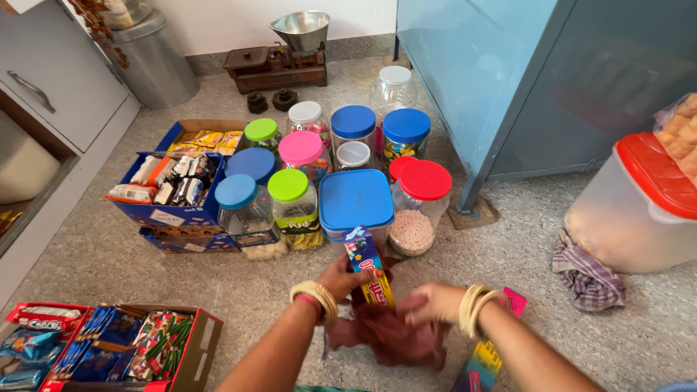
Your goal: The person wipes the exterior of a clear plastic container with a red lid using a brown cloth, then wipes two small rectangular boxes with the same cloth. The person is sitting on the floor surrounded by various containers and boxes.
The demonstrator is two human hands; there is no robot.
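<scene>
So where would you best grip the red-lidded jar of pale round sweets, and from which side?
Probably by the red lid, from above: the red-lidded jar stands upright, the square blue-lidded tub crowds its left and more jars stand behind. The lid's top and right side are open.

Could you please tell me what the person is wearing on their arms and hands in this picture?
Both forearms are bare, with no sleeves in view and no gloves. The left hand has a stack of yellowish, gold-toned bangles at the wrist, with one pink-red bangle among them. The right hand has a similar stack of pale gold bangles. No rings can be made out; the right hand is blurred.
</scene>
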